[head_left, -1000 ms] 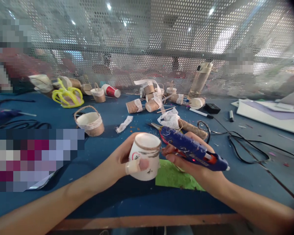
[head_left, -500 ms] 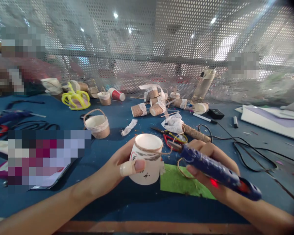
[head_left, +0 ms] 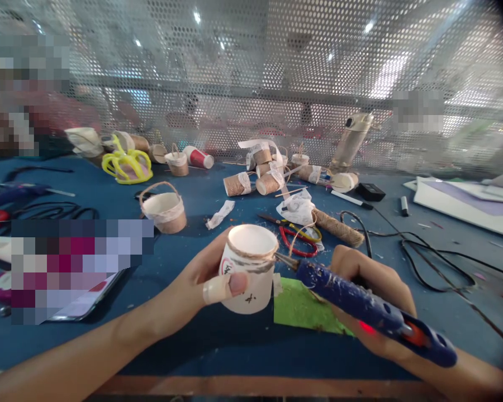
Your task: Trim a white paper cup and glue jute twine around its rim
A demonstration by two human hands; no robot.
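A white paper cup [head_left: 247, 290] is gripped by my left hand [head_left: 212, 279], its thumb, with a plaster on it, across the front. Jute twine [head_left: 238, 252] runs round the cup just under the rim, above a grey smear. My right hand [head_left: 377, 285] is wrapped round a blue hot glue gun [head_left: 373, 312] with a red light glowing. The gun's nozzle points left at the cup's right side by the twine; whether it touches I cannot tell. Beneath lies a green sheet [head_left: 297, 307]. Behind are scissors [head_left: 305, 240] with red and yellow handles and a twine roll [head_left: 337, 226].
A twine-wrapped cup basket [head_left: 165, 212] stands at left, near a yellow crown-like piece [head_left: 128, 162]. Several wrapped cups [head_left: 270, 181] lie at the back by a bottle [head_left: 352, 142]. A black cable [head_left: 427, 268] loops at right. White sheets [head_left: 456, 204] lie beyond.
The glue gun swung right and down from the cup, uncovering the scissors, then its nozzle came back left to the cup's twine. My left hand keeps its hold on the cup.
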